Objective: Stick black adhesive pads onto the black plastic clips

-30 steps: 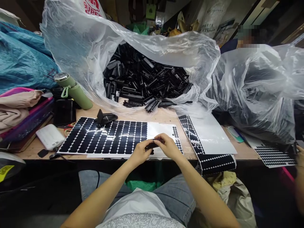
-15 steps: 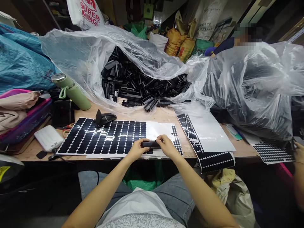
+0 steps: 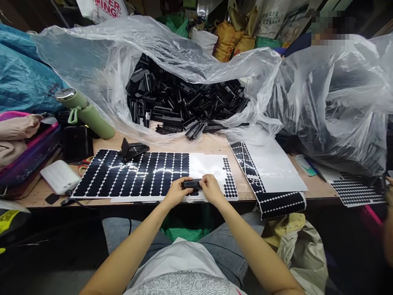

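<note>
My left hand [image 3: 178,191] grips the left end of a small black plastic part [image 3: 192,184], long and narrow. At its other end, my right hand [image 3: 211,189] has its fingers closed on the part. Both hands are over the front edge of a sheet of black stickers [image 3: 132,174], whose right portion is bare white backing with a strip of small round black dots [image 3: 229,180]. A folded black plastic stand [image 3: 134,150] lies on the sheet's upper left. Behind, a clear plastic bag [image 3: 101,69] gapes open over a heap of similar black parts [image 3: 181,100].
At left stand a green bottle [image 3: 89,114], a white power bank [image 3: 59,177] and a pink-purple basket [image 3: 30,151]. More sticker sheets [image 3: 279,205] under white paper [image 3: 273,164] overhang the edge at right. Another clear bag [image 3: 331,102] stands beyond, with a person partly visible behind it.
The view has tilted slightly downward, so things sit a little higher in the frame. Both hands stay on the black part, which seems turned slightly, with more of its recessed face showing.
</note>
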Action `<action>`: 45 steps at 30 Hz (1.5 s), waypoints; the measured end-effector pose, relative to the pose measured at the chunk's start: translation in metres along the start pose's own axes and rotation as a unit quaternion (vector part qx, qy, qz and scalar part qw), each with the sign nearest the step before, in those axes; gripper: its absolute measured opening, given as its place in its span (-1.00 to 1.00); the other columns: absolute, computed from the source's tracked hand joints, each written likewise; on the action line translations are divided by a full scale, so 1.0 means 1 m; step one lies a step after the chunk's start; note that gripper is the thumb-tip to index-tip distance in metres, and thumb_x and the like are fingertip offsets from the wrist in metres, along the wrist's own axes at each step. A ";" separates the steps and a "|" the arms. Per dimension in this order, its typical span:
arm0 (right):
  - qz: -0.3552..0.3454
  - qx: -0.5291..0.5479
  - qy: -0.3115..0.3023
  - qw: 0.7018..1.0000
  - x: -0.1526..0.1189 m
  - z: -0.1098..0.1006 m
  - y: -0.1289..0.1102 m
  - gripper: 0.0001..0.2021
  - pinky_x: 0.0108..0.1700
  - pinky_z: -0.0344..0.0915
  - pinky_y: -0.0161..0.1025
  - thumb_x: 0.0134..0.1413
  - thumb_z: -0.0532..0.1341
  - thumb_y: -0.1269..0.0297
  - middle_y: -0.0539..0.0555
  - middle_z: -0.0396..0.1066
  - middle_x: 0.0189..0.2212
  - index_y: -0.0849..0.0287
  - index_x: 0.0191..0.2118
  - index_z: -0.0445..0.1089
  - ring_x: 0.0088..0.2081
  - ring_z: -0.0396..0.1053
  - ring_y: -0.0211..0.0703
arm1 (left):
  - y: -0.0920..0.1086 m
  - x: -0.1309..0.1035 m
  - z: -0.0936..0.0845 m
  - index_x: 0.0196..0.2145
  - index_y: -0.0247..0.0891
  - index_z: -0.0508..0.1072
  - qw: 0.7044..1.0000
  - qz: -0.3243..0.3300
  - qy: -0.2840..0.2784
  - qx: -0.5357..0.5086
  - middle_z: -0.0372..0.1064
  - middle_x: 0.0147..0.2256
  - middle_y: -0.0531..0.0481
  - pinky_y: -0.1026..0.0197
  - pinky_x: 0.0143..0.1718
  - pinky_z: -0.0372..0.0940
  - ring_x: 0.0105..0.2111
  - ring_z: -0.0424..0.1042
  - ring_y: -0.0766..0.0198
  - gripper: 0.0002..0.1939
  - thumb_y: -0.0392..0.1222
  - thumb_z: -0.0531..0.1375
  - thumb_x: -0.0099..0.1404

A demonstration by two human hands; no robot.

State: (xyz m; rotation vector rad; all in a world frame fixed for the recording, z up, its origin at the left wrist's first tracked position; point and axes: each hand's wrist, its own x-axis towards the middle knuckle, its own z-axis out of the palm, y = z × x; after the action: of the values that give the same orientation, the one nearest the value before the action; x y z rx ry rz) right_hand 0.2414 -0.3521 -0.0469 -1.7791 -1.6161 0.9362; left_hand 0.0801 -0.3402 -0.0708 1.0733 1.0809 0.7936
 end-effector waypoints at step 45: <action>-0.019 0.099 0.011 0.995 -0.021 -0.032 -0.047 -0.88 -0.18 0.19 -0.18 0.00 0.07 0.30 0.11 0.21 -0.18 0.15 -0.50 0.22 -0.23 0.24 -0.18 | 0.041 -0.017 0.028 -0.26 -0.34 0.41 0.991 0.028 0.033 -0.129 0.39 -0.39 0.03 0.13 -0.28 0.37 -0.39 0.40 0.30 -0.58 -0.34 0.32 -0.17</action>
State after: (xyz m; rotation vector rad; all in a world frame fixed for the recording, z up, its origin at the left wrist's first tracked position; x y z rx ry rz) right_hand 0.2375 -0.3650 0.0119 -1.6140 -1.4829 1.0169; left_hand 0.1017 -0.3507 -0.0245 0.8674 0.9762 0.9916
